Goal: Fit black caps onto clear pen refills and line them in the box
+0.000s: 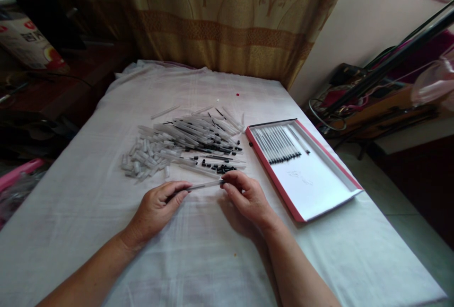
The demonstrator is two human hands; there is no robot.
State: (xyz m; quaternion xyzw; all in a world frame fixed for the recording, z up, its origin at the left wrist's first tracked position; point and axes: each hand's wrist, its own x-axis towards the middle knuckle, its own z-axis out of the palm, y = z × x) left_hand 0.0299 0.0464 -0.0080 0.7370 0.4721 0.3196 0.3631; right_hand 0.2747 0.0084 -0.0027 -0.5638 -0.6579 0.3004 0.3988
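Note:
Between my two hands a pen (205,185) with a clear barrel lies nearly level above the cloth. My left hand (159,205) is closed round its left part. The thumb and fingers of my right hand (246,196) pinch its dark right end. Just beyond my hands spreads a heap of clear pen barrels (187,129) and dark refills. Pale translucent caps (144,158) are piled at the heap's left. Small black plugs (225,169) lie near my right fingertips.
To the right, a shallow red-edged box (275,174) holds a row of pens (278,144) with black ends. A small red piece (237,94) lies farther back on the white cloth (117,212). A patterned curtain (227,23) hangs behind the table.

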